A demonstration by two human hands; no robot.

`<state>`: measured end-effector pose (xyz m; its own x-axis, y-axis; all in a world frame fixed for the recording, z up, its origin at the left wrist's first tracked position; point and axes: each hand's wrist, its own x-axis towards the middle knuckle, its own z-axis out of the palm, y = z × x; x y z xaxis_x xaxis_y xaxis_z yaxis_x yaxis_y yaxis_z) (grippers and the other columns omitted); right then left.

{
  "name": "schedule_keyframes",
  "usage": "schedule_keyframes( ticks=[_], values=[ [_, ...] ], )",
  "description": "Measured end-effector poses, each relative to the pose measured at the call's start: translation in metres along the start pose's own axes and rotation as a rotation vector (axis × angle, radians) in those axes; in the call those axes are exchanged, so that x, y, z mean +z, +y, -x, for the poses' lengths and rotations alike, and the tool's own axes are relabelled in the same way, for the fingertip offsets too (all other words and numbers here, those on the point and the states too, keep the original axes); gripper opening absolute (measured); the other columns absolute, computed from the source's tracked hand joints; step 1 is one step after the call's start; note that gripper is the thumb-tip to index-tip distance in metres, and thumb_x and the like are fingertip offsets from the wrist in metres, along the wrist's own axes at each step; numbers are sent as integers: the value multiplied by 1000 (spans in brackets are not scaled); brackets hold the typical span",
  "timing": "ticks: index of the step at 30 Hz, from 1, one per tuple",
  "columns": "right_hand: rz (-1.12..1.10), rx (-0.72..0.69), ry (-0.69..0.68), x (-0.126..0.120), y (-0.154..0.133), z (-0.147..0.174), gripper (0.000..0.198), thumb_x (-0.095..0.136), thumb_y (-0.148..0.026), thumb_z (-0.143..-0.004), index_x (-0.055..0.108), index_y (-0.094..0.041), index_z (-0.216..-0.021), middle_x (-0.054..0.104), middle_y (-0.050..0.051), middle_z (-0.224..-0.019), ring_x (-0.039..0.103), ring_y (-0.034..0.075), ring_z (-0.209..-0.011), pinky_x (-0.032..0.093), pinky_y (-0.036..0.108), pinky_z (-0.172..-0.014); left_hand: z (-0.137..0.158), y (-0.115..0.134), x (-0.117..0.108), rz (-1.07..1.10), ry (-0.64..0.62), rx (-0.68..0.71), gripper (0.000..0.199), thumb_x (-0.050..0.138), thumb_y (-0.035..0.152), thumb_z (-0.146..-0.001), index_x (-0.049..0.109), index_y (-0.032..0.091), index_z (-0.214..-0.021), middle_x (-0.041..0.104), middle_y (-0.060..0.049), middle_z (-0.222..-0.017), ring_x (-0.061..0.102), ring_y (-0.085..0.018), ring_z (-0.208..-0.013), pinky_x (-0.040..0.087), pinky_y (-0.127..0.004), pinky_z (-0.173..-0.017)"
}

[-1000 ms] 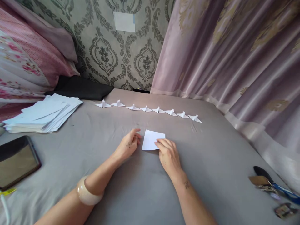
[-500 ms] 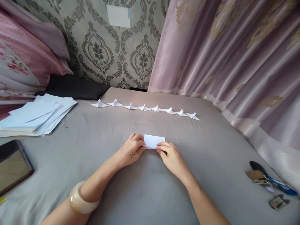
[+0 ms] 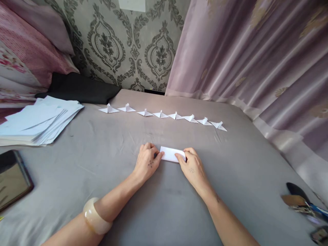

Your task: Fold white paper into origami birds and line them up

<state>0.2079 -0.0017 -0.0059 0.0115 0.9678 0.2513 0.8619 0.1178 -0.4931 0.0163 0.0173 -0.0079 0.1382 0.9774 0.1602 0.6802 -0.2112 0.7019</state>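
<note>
A small folded strip of white paper (image 3: 169,154) lies between my hands over the grey sheet. At its left end my left hand (image 3: 148,160) is closed, thumb pressed on the paper's edge and the other fingers curled. My right hand (image 3: 191,165) pinches the right end, its thumb lying on the paper's face and its fingers behind. Beyond the hands runs a row of several folded white paper figures (image 3: 160,114), each with flat pointed sides and a raised middle.
A stack of white paper (image 3: 33,123) lies at the left, with a black folded cloth (image 3: 82,88) behind it. Nearer is a dark phone-like device (image 3: 15,179). Keys with a brown tag (image 3: 294,201) sit at the right edge. A pink curtain (image 3: 217,58) hangs along the right.
The paper looks narrower from top to bottom, its upper part folded down. My right thumb has moved onto its face. The whole view has tilted slightly downward.
</note>
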Motion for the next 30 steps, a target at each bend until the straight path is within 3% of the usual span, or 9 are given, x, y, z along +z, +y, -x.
schedule_keyframes(
  ticks=[19,30],
  values=[
    [111,-2,46,7,-2,-2,38,44,-46,-94,57,-19,-70,61,7,-86,58,16,-65,41,29,-61,1,-1,4,-47,-22,-4,31,46,35,-92,60,17,-71,56,-10,-93,48,-23,-84,45,-37,-76],
    [183,144,-89,2,-10,-3,34,51,-44,-91,55,-19,-69,59,4,-90,58,14,-69,37,27,-60,2,3,4,-121,-24,-7,30,45,34,-93,55,17,-70,54,-8,-94,50,-22,-85,45,-35,-75]
  ],
)
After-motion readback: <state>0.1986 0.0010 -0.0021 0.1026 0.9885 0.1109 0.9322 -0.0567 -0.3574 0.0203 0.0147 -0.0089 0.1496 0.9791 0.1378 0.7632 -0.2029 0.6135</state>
